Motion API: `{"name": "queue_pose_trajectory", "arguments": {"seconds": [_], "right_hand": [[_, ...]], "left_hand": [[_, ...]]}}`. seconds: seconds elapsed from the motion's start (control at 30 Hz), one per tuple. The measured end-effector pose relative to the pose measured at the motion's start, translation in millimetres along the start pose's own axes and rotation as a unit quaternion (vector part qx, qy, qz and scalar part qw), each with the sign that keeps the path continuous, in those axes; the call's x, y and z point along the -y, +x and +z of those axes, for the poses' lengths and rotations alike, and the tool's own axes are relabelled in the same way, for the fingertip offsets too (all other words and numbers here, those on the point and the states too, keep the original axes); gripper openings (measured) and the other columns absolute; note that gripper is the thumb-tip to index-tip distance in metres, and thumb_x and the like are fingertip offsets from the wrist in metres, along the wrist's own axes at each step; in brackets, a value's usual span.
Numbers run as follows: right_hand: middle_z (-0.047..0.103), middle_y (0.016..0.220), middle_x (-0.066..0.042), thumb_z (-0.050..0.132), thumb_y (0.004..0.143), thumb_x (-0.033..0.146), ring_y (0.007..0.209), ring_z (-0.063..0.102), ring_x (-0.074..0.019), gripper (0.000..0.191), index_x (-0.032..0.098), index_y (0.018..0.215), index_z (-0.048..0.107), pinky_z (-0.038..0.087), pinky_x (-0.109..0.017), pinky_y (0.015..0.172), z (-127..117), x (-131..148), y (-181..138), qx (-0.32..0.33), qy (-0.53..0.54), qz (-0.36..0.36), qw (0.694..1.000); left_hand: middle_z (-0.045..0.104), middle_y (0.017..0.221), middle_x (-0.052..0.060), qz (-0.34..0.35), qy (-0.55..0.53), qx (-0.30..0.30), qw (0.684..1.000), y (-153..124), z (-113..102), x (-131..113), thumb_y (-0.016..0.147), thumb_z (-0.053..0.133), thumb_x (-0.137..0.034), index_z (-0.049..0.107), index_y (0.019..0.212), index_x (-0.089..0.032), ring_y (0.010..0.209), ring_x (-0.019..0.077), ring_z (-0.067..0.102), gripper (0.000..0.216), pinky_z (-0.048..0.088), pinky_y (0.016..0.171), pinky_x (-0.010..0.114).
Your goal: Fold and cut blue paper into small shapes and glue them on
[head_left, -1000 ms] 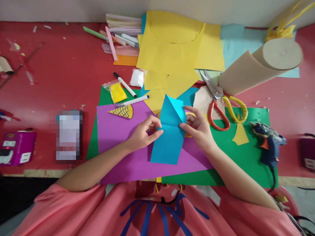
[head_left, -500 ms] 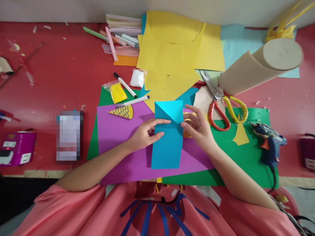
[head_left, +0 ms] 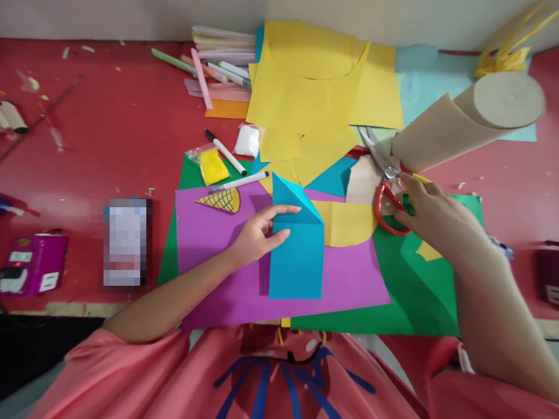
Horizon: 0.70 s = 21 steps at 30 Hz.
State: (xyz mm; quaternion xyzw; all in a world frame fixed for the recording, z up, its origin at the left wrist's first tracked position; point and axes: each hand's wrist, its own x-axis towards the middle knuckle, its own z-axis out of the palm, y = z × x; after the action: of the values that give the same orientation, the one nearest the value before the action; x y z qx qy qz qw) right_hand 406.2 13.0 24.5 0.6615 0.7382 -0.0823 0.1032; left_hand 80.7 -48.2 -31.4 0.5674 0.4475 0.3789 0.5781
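My left hand (head_left: pixel 262 233) holds a bright blue paper strip (head_left: pixel 297 256) by its left edge, thumb and index finger lying across its face and the other fingers curled. The strip's top corner is folded over diagonally, and the flap stands slightly raised. At the right, my right hand (head_left: pixel 430 212) closes around the yellow handle of the scissors (head_left: pixel 386 169). Their red handle shows beside the thumb, and the blades point away from me. A yellow paper piece (head_left: pixel 349 224) lies between the strip and the scissors, on a purple sheet (head_left: pixel 349 279).
Beneath lies a green sheet (head_left: pixel 406 279). Left are a yellow cone cutout (head_left: pixel 222 201), markers (head_left: pixel 244 181) and yellow clay (head_left: pixel 213 166) in a bag. Yellow sheets (head_left: pixel 314 105) and a beige roll (head_left: pixel 471 116) stand behind. A phone (head_left: pixel 126 241) lies far left. My right arm mostly hides the glue gun (head_left: pixel 502 247).
My right hand has left the blue paper's right edge and moved right onto the scissors' handle. The paper's folded flap has lifted a little. My left hand stays on the paper.
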Motion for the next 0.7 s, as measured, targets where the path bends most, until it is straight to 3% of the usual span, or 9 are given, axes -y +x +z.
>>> {"name": "queue_pose_trajectory", "arguments": {"seconds": [0.13,0.3,0.43,0.53,0.6,0.7], "right_hand": [[0.06,0.12,-0.023,0.053,0.083,0.05,0.098,0.063,-0.0383,0.077,0.018,0.149,0.03,0.046,-0.041,0.072,4,9,16,-0.003,0.02,0.021,1.0],[0.068,0.1,-0.014,0.056,0.078,0.041,0.088,0.062,-0.0335,0.061,0.022,0.135,0.048,0.041,-0.037,0.064,-2,4,22,-0.049,0.045,0.061,0.996],[0.067,0.086,-0.01,0.057,0.077,0.035,0.081,0.061,-0.031,0.053,0.025,0.129,0.05,0.039,-0.035,0.061,-26,-3,0,-0.099,0.022,0.065,0.993],[0.063,0.072,-0.005,0.053,0.083,0.05,0.061,0.059,-0.0242,0.046,0.027,0.123,0.051,0.04,-0.032,0.054,-41,-10,-27,-0.1,0.05,0.008,0.994],[0.063,0.07,-0.003,0.049,0.083,0.064,0.055,0.059,-0.0211,0.047,0.028,0.113,0.055,0.044,-0.031,0.052,-41,-13,-44,-0.025,0.086,-0.08,0.993],[0.071,0.084,-0.007,0.044,0.083,0.071,0.069,0.068,-0.0273,0.052,0.03,0.111,0.059,0.05,-0.035,0.054,-33,-17,-60,0.067,0.056,-0.157,0.984]], "left_hand": [[0.067,0.089,-0.001,0.002,-0.011,0.003,1.0,-1,-1,2,0.084,0.061,-0.02,0.059,0.122,-0.026,0.049,0.004,0.045,0.038,0.036,0.042,0.016],[0.068,0.098,0.001,0.02,0.0,0.003,1.0,-1,0,-1,0.084,0.061,-0.018,0.06,0.12,-0.025,0.055,0.0049,0.052,0.036,0.039,0.043,0.015],[0.068,0.091,0.001,0.037,0.005,-0.009,0.999,0,-1,-2,0.085,0.062,-0.023,0.061,0.119,-0.023,0.055,0.0056,0.055,0.034,0.041,0.044,0.015],[0.067,0.09,0.001,0.045,0.012,-0.02,0.999,0,-4,-3,0.085,0.062,-0.024,0.061,0.12,-0.024,0.056,0.0054,0.055,0.034,0.043,0.046,0.014],[0.068,0.094,0.002,0.058,0.02,-0.029,0.998,0,-8,-4,0.085,0.063,-0.023,0.061,0.12,-0.024,0.06,0.0064,0.058,0.035,0.044,0.047,0.014],[0.068,0.105,0.004,0.08,0.039,-0.045,0.995,-1,-13,-7,0.084,0.064,-0.019,0.061,0.121,-0.025,0.071,0.009,0.063,0.038,0.047,0.05,0.014]]}}
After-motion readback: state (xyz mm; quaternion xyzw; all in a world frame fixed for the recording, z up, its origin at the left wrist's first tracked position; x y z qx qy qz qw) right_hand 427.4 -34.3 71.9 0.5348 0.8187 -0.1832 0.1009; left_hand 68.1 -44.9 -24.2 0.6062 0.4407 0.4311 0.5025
